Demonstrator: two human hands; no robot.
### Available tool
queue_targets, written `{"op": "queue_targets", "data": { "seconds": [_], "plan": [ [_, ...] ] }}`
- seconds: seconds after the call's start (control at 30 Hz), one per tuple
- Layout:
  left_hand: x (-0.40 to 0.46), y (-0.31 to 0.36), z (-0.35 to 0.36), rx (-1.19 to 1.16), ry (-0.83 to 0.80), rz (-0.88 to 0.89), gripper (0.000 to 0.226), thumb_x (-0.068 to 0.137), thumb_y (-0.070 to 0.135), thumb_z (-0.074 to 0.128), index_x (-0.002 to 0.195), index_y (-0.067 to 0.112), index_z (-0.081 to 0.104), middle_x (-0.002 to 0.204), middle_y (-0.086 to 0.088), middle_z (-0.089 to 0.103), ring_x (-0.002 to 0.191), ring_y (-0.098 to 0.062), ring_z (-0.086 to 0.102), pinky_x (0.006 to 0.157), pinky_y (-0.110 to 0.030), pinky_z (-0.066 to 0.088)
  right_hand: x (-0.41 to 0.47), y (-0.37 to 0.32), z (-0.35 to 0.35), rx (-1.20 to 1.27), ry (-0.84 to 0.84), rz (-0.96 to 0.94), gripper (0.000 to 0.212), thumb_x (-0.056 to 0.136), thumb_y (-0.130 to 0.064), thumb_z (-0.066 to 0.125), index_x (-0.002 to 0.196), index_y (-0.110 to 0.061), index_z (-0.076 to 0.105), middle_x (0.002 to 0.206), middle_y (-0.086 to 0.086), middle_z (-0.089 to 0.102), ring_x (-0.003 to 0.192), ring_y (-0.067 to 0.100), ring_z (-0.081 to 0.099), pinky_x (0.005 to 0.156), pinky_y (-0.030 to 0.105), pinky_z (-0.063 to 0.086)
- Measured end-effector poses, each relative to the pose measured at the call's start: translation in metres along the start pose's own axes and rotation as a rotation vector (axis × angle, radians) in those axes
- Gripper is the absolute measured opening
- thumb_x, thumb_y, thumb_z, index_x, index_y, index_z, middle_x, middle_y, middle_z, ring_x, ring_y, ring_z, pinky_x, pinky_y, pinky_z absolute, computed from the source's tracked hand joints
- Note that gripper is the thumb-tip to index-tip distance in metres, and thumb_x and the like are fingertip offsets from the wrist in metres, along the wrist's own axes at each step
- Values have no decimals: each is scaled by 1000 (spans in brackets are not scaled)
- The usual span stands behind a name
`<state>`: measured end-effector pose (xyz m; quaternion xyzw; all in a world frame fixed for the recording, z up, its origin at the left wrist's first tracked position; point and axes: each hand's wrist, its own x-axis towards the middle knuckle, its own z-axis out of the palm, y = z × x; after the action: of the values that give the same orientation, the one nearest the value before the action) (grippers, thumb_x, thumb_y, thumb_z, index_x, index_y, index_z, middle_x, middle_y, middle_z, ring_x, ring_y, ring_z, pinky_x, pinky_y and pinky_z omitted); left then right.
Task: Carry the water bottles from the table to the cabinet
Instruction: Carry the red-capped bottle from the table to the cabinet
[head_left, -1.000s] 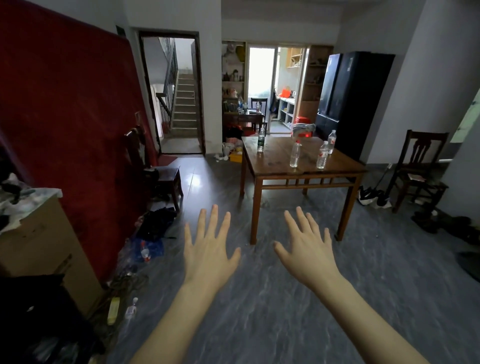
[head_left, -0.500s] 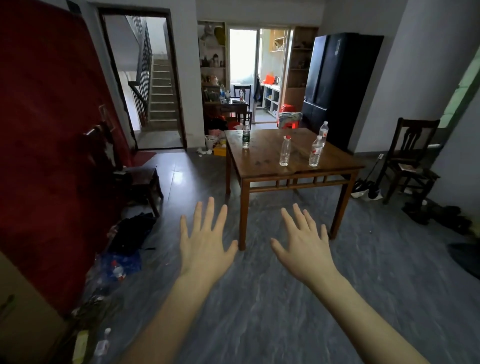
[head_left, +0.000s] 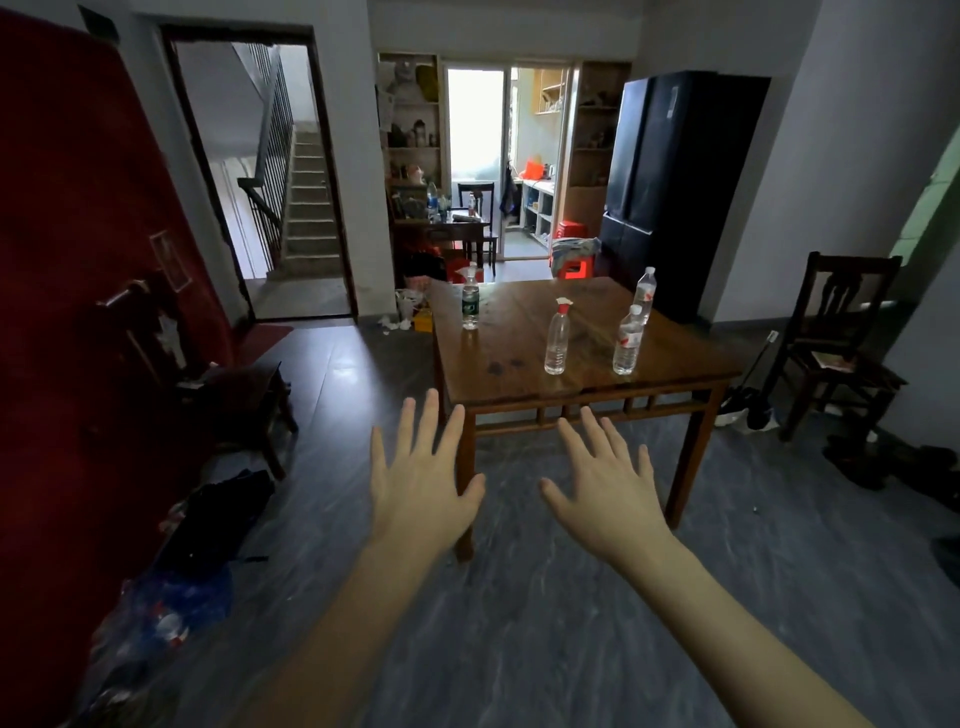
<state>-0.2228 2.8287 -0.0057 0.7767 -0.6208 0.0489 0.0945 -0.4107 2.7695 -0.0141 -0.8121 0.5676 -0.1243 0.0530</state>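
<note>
A person's left hand (head_left: 418, 486) and right hand (head_left: 605, 491) hung palm-down with fingers spread and nothing in either grip, short of a wooden desk (head_left: 519, 384) where four water bottles stood upright. A green-labelled bottle (head_left: 470, 304) stood alone near the far left edge; a label-free, red-capped bottle (head_left: 557, 339) stood near the front, a red-labelled bottle (head_left: 627, 342) beside it to the right, and a fourth bottle (head_left: 644, 296) just behind that one, toward the far right corner. All four were well apart from the hands. No cabinet could be told for certain, though shelving (head_left: 410, 140) lined the far wall.

The bottles looked like thin clear plastic, likely light for their height and apt to dent under a hard squeeze; how full each was could not be made out. Smooth walls may have been slippery, so a wrap around the labelled middle, or the narrower shoulder below the cap, seemed the surest hold. Being tall and narrow, each could have toppled if knocked near the top, and the two right-hand bottles stood close enough for one to upset the other.
</note>
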Motion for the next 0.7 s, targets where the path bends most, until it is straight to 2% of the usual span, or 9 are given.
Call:
{"op": "queue_targets", "data": {
  "seconds": [0.2,0.43,0.7],
  "plan": [
    [71,3,31,-21,3,-12,81,100,61,39,162,31,-5,170,-2,-17,157,-26,-16,126,-55,-4,74,23,19,-13,-31,-14,76,97,-60,39,159,-30,7,167,-3,-6,154,21,-6,121,54,4],
    [167,-6,66,-16,-55,3,81,101,61,35,162,29,-7,169,-4,-22,156,-27,-19,124,-55,-6,165,34,47,-6,-77,4,76,97,-57,42,159,-29,9,167,-2,-5,154,21,-6,122,55,6],
    [299,-20,89,-74,1,73,80,100,60,39,162,29,-2,170,-5,-17,157,-27,-14,124,-54,-7,286,33,58,-10,-39,65,75,97,-58,42,158,-30,10,167,-2,-1,154,21,-4,122,54,5]
  ]
}}
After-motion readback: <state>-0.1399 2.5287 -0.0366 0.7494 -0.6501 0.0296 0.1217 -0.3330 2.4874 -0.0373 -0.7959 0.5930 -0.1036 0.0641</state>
